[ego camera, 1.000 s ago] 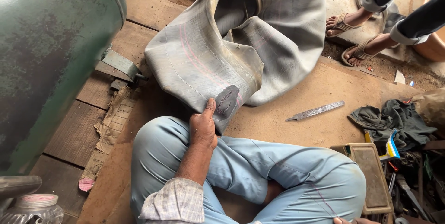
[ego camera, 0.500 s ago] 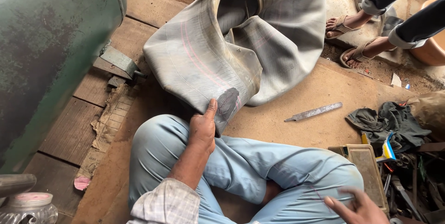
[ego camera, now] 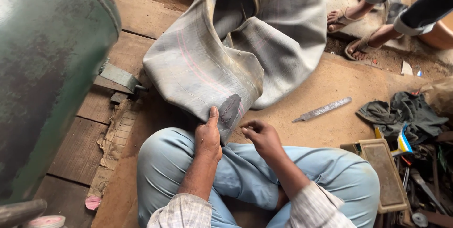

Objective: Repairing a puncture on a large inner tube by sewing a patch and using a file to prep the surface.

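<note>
Worn wooden planks (ego camera: 137,18) and dusty ground lie under a big grey inner tube (ego camera: 245,48), draped from the person's knees outward. From the head view, the left hand (ego camera: 209,136) pinches the tube's lower edge beside a dark roughened patch (ego camera: 230,111). The right hand (ego camera: 262,136) hovers just beside the patch, fingers curled and empty. A metal file (ego camera: 322,109) rests well apart.
</note>
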